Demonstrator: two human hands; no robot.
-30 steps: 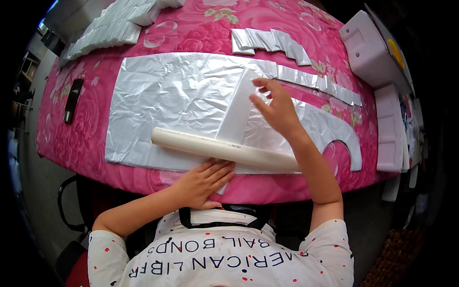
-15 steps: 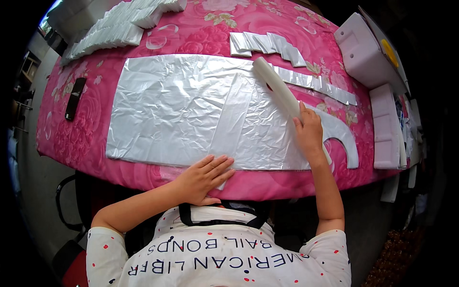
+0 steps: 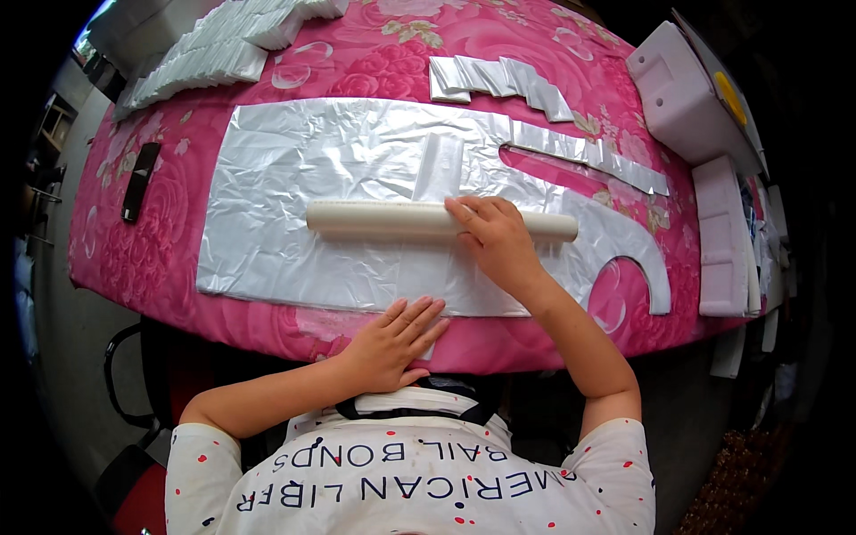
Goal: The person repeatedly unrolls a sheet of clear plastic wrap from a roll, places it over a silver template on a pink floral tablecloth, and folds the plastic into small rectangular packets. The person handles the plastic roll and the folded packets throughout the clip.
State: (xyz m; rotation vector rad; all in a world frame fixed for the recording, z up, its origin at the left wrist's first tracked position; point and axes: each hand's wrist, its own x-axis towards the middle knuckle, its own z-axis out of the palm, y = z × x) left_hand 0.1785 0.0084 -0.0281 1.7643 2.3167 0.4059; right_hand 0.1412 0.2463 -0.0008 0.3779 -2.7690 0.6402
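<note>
A silvery-white plastic vest bag stack point(image 3: 276, 178) lies flat across the table, its handle loops toward the right. Over its middle rests a cream-white tube point(image 3: 383, 220), running almost level from left to right. My right hand point(image 3: 501, 242) is closed over the tube, right of its centre. A folded strip of the same plastic point(image 3: 439, 165) crosses the bags under the tube. My left hand point(image 3: 394, 343) lies flat at the table's near edge, fingertips at the bags' lower border, covering most of a small pale piece beneath it.
Folded plastic pieces point(image 3: 499, 82) overlap in a row behind the bags. A large heap of folded bags point(image 3: 201, 76) sits at far left. A black phone-like object point(image 3: 140, 183) lies on the left. White foam boxes point(image 3: 720, 236) line the right edge of the pink flowered tablecloth point(image 3: 348, 67).
My right hand has moved left with the tube, which has turned from a steep slant to nearly level across the bags. My left hand has shifted only slightly.
</note>
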